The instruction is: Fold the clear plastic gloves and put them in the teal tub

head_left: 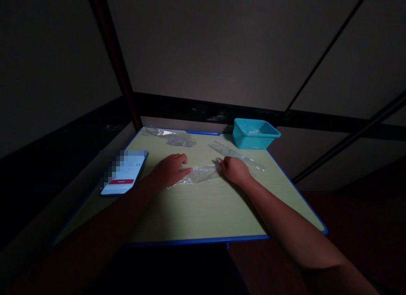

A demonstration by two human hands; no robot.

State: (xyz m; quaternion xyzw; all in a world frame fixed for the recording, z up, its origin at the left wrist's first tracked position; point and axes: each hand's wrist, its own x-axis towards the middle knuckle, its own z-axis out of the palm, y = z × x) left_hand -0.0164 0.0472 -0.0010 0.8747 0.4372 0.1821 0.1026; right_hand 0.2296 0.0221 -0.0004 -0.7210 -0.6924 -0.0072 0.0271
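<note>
A clear plastic bag (201, 175) lies stretched across the middle of the table between my hands. My left hand (169, 170) rests over its left end, thumb stretched along the plastic and apart from the bent fingers. At the right end, my right hand (236, 170) is closed, with thumb and fingers pinching the bag. Just beyond my right hand lies another clear plastic bag (233, 152), slanting across the tabletop. More clear plastic (180, 141) lies crumpled near the back left; I cannot tell how many pieces it is.
A turquoise plastic basket (256, 141) stands at the table's back right corner, with something pale inside. On the left lies a phone (127, 176) with its screen lit. The table (203, 214) has a blue edge and stands against dark-banded panels. The surroundings are dim.
</note>
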